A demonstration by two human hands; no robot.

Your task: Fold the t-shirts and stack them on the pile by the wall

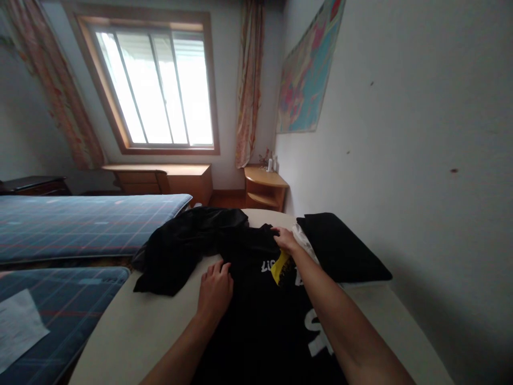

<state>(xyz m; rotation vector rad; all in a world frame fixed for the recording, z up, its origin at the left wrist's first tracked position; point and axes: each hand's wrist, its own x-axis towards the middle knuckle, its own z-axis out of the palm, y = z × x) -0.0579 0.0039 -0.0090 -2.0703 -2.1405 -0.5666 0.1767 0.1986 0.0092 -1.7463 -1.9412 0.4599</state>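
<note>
Fingers (212,269) of the L hand (216,289) are lying close together at the edge of the blk garment (260,326); R hand (286,240) is touching its far end, can't tell if either's pinching. It's lying on the table (120,321), prob. being straightened; next move's apparently needing a steady L hand.

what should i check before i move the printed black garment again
1. Left hand at the left edge of the printed black garment: ok.
2. Right hand at its far end, by the yellow patch: ok.
3. Right hand's grip on fabric: cannot tell, the fingertips' hold is unclear.
4. White lettering fully uncovered: not ok, the right forearm crosses part of it.
5. Crumpled black cloth separate from the garment: cannot tell, the dark fabrics merge.
6. Flat black item on the right free of both hands: ok.
</note>
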